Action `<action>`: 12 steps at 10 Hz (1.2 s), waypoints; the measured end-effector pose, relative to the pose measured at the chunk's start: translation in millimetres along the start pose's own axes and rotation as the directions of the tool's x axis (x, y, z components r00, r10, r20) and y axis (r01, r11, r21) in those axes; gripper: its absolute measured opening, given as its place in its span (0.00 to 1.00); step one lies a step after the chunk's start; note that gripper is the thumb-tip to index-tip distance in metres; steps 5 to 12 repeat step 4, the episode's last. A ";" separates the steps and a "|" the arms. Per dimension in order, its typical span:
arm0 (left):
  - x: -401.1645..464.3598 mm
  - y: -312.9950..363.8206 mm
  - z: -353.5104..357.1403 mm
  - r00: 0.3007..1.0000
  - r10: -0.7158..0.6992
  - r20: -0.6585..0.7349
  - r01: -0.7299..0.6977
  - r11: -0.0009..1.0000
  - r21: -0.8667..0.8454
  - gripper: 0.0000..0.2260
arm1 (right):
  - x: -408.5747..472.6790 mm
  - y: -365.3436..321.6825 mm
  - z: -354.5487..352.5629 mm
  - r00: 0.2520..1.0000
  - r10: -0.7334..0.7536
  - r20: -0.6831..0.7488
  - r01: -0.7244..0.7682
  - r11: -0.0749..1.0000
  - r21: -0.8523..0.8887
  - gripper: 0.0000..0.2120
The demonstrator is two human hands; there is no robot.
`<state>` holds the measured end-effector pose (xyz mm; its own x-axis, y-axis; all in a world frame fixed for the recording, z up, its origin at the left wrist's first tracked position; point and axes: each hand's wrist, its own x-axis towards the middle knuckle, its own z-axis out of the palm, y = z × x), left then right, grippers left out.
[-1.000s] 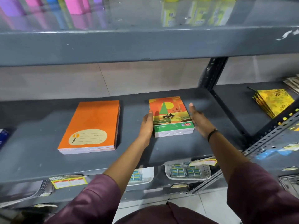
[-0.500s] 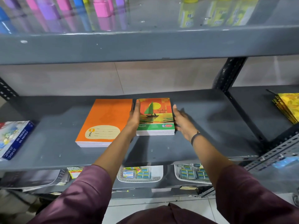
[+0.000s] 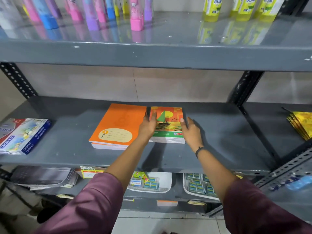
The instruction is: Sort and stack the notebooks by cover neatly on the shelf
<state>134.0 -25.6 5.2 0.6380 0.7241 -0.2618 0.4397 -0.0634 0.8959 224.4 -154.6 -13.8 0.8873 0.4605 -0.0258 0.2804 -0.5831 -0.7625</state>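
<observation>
**Sailboat stack squared between two palms**

While both hands press flat against its sides, the sailboat notebook stack [image 3: 168,127] sits between them on the grey shelf [image 3: 219,149]. Left hand [image 3: 149,127] lies along the stack's left edge, fingers straight; right hand [image 3: 190,132] bears on the right edge. Neither grip curls round anything: the palms are open, bracing the stack from either side. Just beside the left hand lies the orange notebook stack [image 3: 118,125], its right edge close to the sailboat covers. Further left rests a pastel box [image 3: 23,134].
</observation>
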 end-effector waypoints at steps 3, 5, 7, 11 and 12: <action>-98.7 -12.9 -65.1 0.747 0.664 0.034 -0.582 0.629 0.516 0.22 | -101.7 -76.4 10.5 0.866 -0.412 -0.281 0.334 0.898 -0.287 0.22; -118.3 -11.9 -85.9 0.599 0.800 0.042 -0.649 0.454 0.610 0.24 | -126.1 -95.1 12.0 0.769 -0.516 -0.377 0.383 0.845 -0.374 0.22; -118.3 -11.9 -85.9 0.599 0.800 0.042 -0.649 0.454 0.610 0.24 | -126.1 -95.1 12.0 0.769 -0.516 -0.377 0.383 0.845 -0.374 0.22; -118.3 -11.9 -85.9 0.599 0.800 0.042 -0.649 0.454 0.610 0.24 | -126.1 -95.1 12.0 0.769 -0.516 -0.377 0.383 0.845 -0.374 0.22; -118.3 -11.9 -85.9 0.599 0.800 0.042 -0.649 0.454 0.610 0.24 | -126.1 -95.1 12.0 0.769 -0.516 -0.377 0.383 0.845 -0.374 0.22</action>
